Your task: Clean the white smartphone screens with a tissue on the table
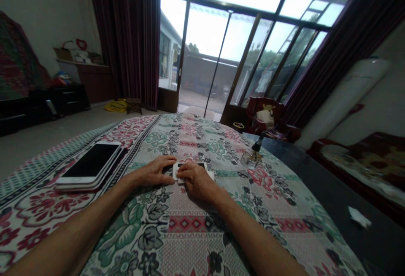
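A white smartphone with a dark screen lies flat on the patterned tablecloth. My left hand is at its left end, thumb and fingers around the edge. Over the phone's front bends my right hand, fingers curled down on the screen side. A piece of white tissue or cloth shows beside and under the right hand; most of it is hidden. To the left, a white tablet with a black screen rests on top of another flat device.
A clear glass bottle with a black pump stands right of my hands. A crumpled white paper lies on the dark surface at the right. Beyond the table are a wooden chair, a glass sliding door and dark curtains.
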Demonstrator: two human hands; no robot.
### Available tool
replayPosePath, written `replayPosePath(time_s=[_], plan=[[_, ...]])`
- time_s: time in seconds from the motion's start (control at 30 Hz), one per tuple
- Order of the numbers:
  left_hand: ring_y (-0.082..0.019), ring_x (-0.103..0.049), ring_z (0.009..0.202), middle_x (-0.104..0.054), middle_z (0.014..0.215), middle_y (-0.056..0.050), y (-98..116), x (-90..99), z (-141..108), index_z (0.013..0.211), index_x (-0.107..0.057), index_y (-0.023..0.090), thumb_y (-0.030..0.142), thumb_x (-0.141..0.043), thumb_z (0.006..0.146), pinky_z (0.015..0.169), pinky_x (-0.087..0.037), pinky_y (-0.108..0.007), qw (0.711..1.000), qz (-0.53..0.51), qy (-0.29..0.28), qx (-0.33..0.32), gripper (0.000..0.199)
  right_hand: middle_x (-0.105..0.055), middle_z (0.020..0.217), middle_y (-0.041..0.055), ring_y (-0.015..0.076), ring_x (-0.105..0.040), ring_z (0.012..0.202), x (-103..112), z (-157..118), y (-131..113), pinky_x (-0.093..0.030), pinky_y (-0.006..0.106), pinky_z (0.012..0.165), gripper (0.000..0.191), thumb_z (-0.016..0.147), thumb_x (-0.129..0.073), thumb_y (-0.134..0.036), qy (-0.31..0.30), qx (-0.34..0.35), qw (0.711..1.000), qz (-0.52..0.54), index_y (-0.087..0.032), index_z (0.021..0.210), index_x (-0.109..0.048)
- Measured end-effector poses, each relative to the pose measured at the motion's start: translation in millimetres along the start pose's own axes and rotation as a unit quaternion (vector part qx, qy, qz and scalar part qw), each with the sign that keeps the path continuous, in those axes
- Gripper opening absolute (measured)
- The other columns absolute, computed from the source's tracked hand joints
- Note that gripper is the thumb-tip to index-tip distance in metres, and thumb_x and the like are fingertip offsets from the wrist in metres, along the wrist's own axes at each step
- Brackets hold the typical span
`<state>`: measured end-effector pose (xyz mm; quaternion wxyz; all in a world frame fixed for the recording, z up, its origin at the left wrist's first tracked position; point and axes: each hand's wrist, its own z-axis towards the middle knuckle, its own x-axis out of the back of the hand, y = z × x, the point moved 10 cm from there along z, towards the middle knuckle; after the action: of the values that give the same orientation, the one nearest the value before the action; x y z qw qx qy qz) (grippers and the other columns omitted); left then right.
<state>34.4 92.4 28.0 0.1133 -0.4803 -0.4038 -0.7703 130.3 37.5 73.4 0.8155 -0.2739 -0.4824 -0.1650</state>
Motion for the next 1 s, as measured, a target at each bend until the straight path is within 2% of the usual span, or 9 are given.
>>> replayPosePath(time_s=[0.23, 0.5, 0.8, 1.0], plan=[[-0.030, -0.039, 0.135, -0.047, 0.143, -0.010, 4.1, 3.0, -1.0, 0.135, -0.051, 0.023, 0.046, -0.063, 0.079, 0.113, -0.029, -0.047, 1.000, -0.004, -0.019, 0.014, 0.062, -0.070, 0.104, 0.0068, 0.0157, -0.060, 0.099, 2.3, -1.4, -3.5, -0.045, 0.029, 0.093, 0.033, 0.078, -0.051, 0.001, -0.016, 0.013, 1.000, 0.014, -0.017, 0.095, -0.073], [-0.029, -0.038, 0.135, -0.046, 0.145, -0.009, 3.0, 3.3, 0.9, 0.134, -0.051, 0.023, 0.041, -0.063, 0.077, 0.114, -0.028, -0.049, 0.999, -0.019, -0.029, 0.018, 0.061, -0.067, 0.101, 0.0084, 0.0175, -0.057, 0.097, 6.4, 2.1, 29.0, -0.044, 0.029, 0.089, 0.028, 0.083, -0.051, -0.001, 0.029, -0.083, 0.996, -0.010, -0.017, 0.093, -0.073], [-0.025, -0.052, 0.121, -0.058, 0.129, -0.007, 21.6, 12.7, 5.0, 0.116, -0.066, 0.024, 0.036, -0.059, 0.080, 0.108, -0.036, -0.041, 0.997, -0.069, -0.009, -0.030, 0.039, -0.066, 0.091, 0.0075, 0.0171, -0.058, 0.089, -1.2, 26.0, 40.4, -0.043, 0.026, 0.081, 0.027, 0.082, -0.053, 0.000, 0.004, -0.112, 0.993, -0.031, -0.015, 0.090, -0.074], [-0.025, -0.053, 0.118, -0.061, 0.124, -0.007, 23.1, 13.4, 6.7, 0.110, -0.069, 0.022, 0.030, -0.060, 0.077, 0.107, -0.037, -0.042, 0.997, -0.078, -0.018, -0.020, 0.035, -0.067, 0.091, 0.0082, 0.0177, -0.059, 0.089, -8.7, 30.8, 33.3, -0.044, 0.027, 0.084, 0.023, 0.082, -0.056, -0.002, 0.016, -0.090, 0.995, -0.026, -0.015, 0.088, -0.074]])
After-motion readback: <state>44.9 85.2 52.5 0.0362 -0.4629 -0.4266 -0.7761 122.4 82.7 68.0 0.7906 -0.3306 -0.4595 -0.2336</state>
